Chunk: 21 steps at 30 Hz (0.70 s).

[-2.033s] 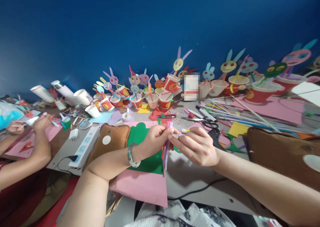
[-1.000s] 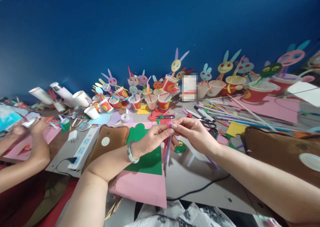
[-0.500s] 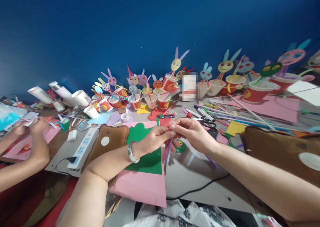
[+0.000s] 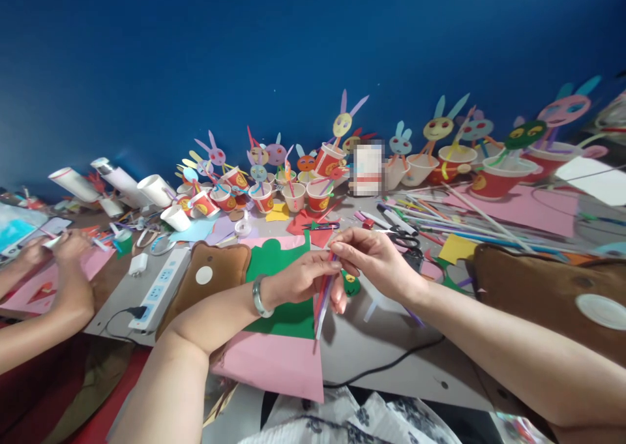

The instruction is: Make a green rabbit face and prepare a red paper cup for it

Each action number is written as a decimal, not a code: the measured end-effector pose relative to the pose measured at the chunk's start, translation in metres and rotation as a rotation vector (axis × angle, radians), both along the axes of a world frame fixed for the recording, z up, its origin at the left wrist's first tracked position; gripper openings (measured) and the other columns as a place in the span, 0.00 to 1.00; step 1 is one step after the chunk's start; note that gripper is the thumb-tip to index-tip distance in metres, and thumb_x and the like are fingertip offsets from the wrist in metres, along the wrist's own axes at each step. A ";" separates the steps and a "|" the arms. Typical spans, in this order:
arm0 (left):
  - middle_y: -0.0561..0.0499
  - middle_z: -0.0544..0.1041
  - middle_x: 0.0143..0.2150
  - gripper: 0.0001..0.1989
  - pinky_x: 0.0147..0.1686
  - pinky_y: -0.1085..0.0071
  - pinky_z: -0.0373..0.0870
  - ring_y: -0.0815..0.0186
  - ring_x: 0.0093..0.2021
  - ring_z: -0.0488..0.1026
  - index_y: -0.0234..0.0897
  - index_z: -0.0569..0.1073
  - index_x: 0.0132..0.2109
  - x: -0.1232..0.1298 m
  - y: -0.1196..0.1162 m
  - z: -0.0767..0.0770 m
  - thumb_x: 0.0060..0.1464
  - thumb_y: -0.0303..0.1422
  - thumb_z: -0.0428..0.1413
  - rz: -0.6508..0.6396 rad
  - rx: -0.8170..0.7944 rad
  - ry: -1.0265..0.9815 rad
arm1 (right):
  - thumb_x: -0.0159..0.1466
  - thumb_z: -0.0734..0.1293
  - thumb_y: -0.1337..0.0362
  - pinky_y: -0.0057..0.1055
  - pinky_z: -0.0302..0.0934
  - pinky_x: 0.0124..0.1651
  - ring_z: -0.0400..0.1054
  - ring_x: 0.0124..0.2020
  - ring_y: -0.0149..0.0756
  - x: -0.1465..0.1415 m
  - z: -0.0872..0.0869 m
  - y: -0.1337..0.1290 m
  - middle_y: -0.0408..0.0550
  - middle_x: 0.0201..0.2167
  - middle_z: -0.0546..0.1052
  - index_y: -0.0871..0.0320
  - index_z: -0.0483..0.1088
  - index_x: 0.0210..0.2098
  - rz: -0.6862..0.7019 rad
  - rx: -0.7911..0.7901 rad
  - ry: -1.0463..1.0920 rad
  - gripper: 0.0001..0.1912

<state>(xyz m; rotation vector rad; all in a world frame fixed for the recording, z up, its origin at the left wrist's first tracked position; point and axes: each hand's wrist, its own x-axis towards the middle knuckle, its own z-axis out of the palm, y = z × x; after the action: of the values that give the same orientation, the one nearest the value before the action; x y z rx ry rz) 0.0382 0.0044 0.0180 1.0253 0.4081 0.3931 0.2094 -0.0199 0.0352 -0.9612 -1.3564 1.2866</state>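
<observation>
Thin red and purple strips (image 4: 321, 313) hang down between my hands, their top ends hidden by my fingers. My left hand (image 4: 315, 273), with a bangle on its wrist, is closed around them. My right hand (image 4: 364, 255) pinches at their upper ends, thumb and forefinger pressed together close to the left fingertips. Whether the strips are straws or folded paper I cannot tell. Just behind the hands lies a small round green paper face (image 4: 351, 283). A green paper sheet (image 4: 288, 320) lies on a pink sheet (image 4: 283, 369) under my left forearm.
Red and white paper cups (image 4: 317, 197) with paper rabbit heads line the blue wall. Black-handled scissors (image 4: 405, 240), pens and many thin sticks (image 4: 454, 219) lie right. Brown cushions (image 4: 518, 284) and a power strip (image 4: 161, 284) flank me. A co-worker's hands (image 4: 68, 245) work at left.
My fingers have shifted slightly at the strips' upper ends, and the strips now hang closer together. The view has moved a little; the co-worker's hands stay at the left.
</observation>
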 end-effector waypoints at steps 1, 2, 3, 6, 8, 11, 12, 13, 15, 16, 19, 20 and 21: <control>0.51 0.76 0.21 0.20 0.23 0.69 0.72 0.63 0.21 0.76 0.35 0.74 0.37 0.001 -0.001 0.001 0.51 0.49 0.64 -0.019 -0.022 -0.016 | 0.60 0.74 0.46 0.25 0.52 0.21 0.57 0.18 0.24 -0.001 0.001 -0.001 0.38 0.18 0.67 0.59 0.72 0.31 -0.005 0.009 0.010 0.21; 0.50 0.77 0.23 0.20 0.22 0.69 0.72 0.64 0.20 0.75 0.35 0.73 0.38 0.001 -0.001 0.001 0.50 0.47 0.65 -0.033 -0.036 -0.026 | 0.60 0.74 0.46 0.25 0.51 0.20 0.56 0.18 0.24 -0.001 0.001 -0.001 0.38 0.18 0.66 0.59 0.72 0.31 -0.012 0.016 0.018 0.21; 0.50 0.77 0.24 0.20 0.21 0.69 0.71 0.64 0.20 0.75 0.35 0.73 0.39 0.002 -0.002 0.002 0.49 0.46 0.65 -0.041 -0.044 -0.032 | 0.60 0.74 0.46 0.25 0.51 0.20 0.55 0.18 0.24 -0.001 0.001 -0.002 0.38 0.18 0.66 0.59 0.72 0.31 -0.018 0.019 0.024 0.21; 0.49 0.78 0.26 0.19 0.19 0.72 0.66 0.68 0.19 0.72 0.34 0.72 0.40 0.004 -0.003 0.003 0.50 0.44 0.66 -0.020 -0.032 -0.022 | 0.59 0.74 0.45 0.26 0.51 0.20 0.55 0.18 0.24 -0.002 0.000 -0.001 0.38 0.18 0.66 0.59 0.72 0.31 -0.028 0.017 0.019 0.22; 0.51 0.77 0.26 0.19 0.18 0.75 0.61 0.72 0.18 0.68 0.34 0.71 0.39 0.004 -0.003 0.002 0.50 0.43 0.66 0.025 -0.001 -0.013 | 0.59 0.74 0.45 0.26 0.52 0.20 0.56 0.18 0.25 -0.002 -0.002 0.000 0.37 0.17 0.66 0.59 0.72 0.32 -0.034 0.020 0.007 0.22; 0.54 0.72 0.24 0.17 0.19 0.76 0.56 0.76 0.18 0.63 0.34 0.70 0.37 0.003 -0.002 -0.001 0.53 0.42 0.64 0.063 0.034 0.003 | 0.60 0.74 0.46 0.26 0.53 0.21 0.57 0.18 0.25 -0.002 -0.003 0.000 0.38 0.18 0.67 0.59 0.72 0.31 -0.058 0.040 -0.016 0.22; 0.55 0.70 0.23 0.16 0.19 0.76 0.54 0.76 0.18 0.61 0.35 0.69 0.36 0.002 -0.001 -0.003 0.53 0.42 0.64 0.066 0.033 0.013 | 0.60 0.74 0.46 0.27 0.54 0.21 0.58 0.19 0.26 -0.002 -0.003 0.000 0.39 0.19 0.69 0.59 0.72 0.30 -0.067 0.049 -0.027 0.21; 0.56 0.67 0.22 0.16 0.19 0.76 0.53 0.76 0.19 0.59 0.35 0.68 0.35 0.002 -0.001 -0.005 0.53 0.42 0.64 0.068 0.030 0.024 | 0.60 0.74 0.46 0.27 0.55 0.22 0.59 0.19 0.26 -0.002 -0.003 0.000 0.41 0.20 0.70 0.59 0.72 0.30 -0.077 0.058 -0.037 0.21; 0.58 0.64 0.21 0.17 0.19 0.76 0.50 0.76 0.19 0.56 0.35 0.67 0.34 0.003 0.000 -0.008 0.55 0.44 0.62 0.077 0.028 0.031 | 0.59 0.74 0.45 0.28 0.57 0.24 0.61 0.21 0.27 -0.003 -0.002 0.000 0.43 0.23 0.73 0.59 0.73 0.30 -0.100 0.071 -0.052 0.22; 0.58 0.63 0.21 0.18 0.19 0.76 0.50 0.76 0.19 0.55 0.36 0.67 0.34 0.003 0.000 -0.010 0.56 0.46 0.61 0.088 0.036 0.027 | 0.59 0.74 0.45 0.29 0.58 0.24 0.61 0.21 0.27 -0.003 -0.002 0.000 0.44 0.24 0.74 0.59 0.74 0.30 -0.107 0.071 -0.056 0.21; 0.59 0.60 0.22 0.21 0.19 0.76 0.49 0.77 0.19 0.54 0.36 0.66 0.36 0.005 -0.002 -0.012 0.59 0.50 0.58 0.147 0.109 0.005 | 0.59 0.75 0.46 0.29 0.60 0.26 0.62 0.22 0.28 -0.003 -0.003 0.001 0.44 0.24 0.74 0.59 0.74 0.30 -0.120 0.071 -0.050 0.21; 0.59 0.60 0.23 0.21 0.19 0.76 0.49 0.77 0.19 0.54 0.36 0.66 0.36 0.005 -0.003 -0.011 0.60 0.51 0.57 0.171 0.142 0.006 | 0.59 0.75 0.46 0.29 0.60 0.27 0.62 0.22 0.28 -0.003 -0.004 0.002 0.44 0.24 0.74 0.59 0.74 0.30 -0.121 0.076 -0.049 0.21; 0.60 0.60 0.23 0.22 0.19 0.76 0.50 0.77 0.19 0.54 0.36 0.65 0.36 0.005 -0.004 -0.010 0.60 0.52 0.57 0.193 0.176 0.011 | 0.59 0.74 0.46 0.29 0.61 0.28 0.63 0.23 0.29 -0.003 -0.005 0.002 0.44 0.24 0.74 0.59 0.74 0.30 -0.124 0.083 -0.051 0.21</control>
<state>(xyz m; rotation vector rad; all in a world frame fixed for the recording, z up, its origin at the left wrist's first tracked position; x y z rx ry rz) 0.0437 0.0000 0.0081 1.1630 0.4912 0.6047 0.2069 -0.0180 0.0303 -1.0105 -1.3566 1.1109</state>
